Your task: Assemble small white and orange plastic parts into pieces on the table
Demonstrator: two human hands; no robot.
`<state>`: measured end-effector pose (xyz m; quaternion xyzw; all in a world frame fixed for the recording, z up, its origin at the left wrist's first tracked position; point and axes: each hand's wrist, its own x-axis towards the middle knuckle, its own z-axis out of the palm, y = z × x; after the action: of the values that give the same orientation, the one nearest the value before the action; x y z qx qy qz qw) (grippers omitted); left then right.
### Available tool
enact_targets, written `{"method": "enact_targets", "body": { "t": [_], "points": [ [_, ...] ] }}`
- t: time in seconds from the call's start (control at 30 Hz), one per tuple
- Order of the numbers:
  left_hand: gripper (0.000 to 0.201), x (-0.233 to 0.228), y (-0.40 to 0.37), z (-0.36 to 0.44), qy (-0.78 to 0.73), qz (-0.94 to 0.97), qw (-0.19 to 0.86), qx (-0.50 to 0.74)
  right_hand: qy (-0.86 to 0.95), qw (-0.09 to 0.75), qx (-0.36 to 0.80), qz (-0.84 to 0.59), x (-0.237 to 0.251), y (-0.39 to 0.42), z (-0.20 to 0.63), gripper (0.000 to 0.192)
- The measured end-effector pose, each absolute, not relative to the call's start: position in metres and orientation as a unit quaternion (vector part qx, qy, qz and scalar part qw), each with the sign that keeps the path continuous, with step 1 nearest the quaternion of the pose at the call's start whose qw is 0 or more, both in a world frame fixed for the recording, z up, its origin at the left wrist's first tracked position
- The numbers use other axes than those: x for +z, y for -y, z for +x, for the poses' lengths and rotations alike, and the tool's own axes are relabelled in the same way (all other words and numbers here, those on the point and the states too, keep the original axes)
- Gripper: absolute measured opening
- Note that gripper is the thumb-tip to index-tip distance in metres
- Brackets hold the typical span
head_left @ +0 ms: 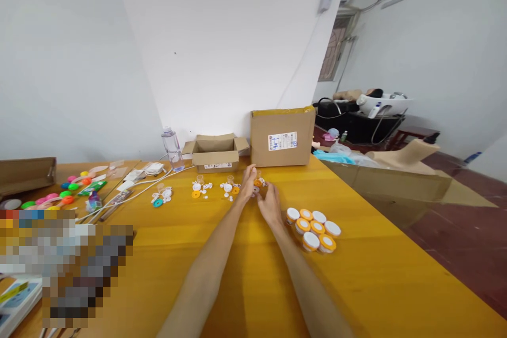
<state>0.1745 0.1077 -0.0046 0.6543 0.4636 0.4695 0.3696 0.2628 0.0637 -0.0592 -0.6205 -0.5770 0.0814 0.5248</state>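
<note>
Two hands together, left hand (249, 182), right hand (270, 203), small orange part (257, 182) between fingertips, grip unclear.

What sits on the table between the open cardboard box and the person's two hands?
In the head view, small white and orange caps lie on the table between the open box and the hands, left, right.

A small orange-and-white piece (257, 184) sits between the fingertips of both hands, far out over the yellow counter (245, 274); it is too small to tell its exact shape — round, it seems, like a cap or tiny jar; the left hand (249, 182) touches it from the left, the right hand (270, 203) from just below; whether it rests on the counter or is lifted cannot be told.
</note>
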Motion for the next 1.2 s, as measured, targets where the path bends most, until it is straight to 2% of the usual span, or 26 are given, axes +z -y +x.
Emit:
{"method": "enact_targets", "body": {
  "t": [0.13,0.27,0.53,0.77,1.2],
  "points": [
    [0.042,-0.002,-0.110,0.170,-0.467,0.609,0.405,0.497,0.623,0.443,0.031,-0.644,-0.064,-0.056,0.256,0.055],
    [0.042,-0.001,-0.105,0.165,-0.465,0.598,0.415,0.505,0.627,0.400,0.005,-0.669,-0.065,-0.064,0.255,0.058],
    [0.042,-0.004,-0.076,0.156,-0.461,0.603,0.423,0.495,0.612,0.415,0.008,-0.673,-0.060,-0.086,0.264,0.061],
    [0.037,-0.016,-0.046,0.147,-0.477,0.654,0.364,0.461,0.620,0.442,-0.006,-0.648,-0.065,-0.080,0.264,0.067],
    [0.031,-0.016,0.005,0.102,-0.444,0.677,0.400,0.430,0.673,0.354,-0.019,-0.649,-0.073,-0.011,0.256,0.075]
  ]
}}
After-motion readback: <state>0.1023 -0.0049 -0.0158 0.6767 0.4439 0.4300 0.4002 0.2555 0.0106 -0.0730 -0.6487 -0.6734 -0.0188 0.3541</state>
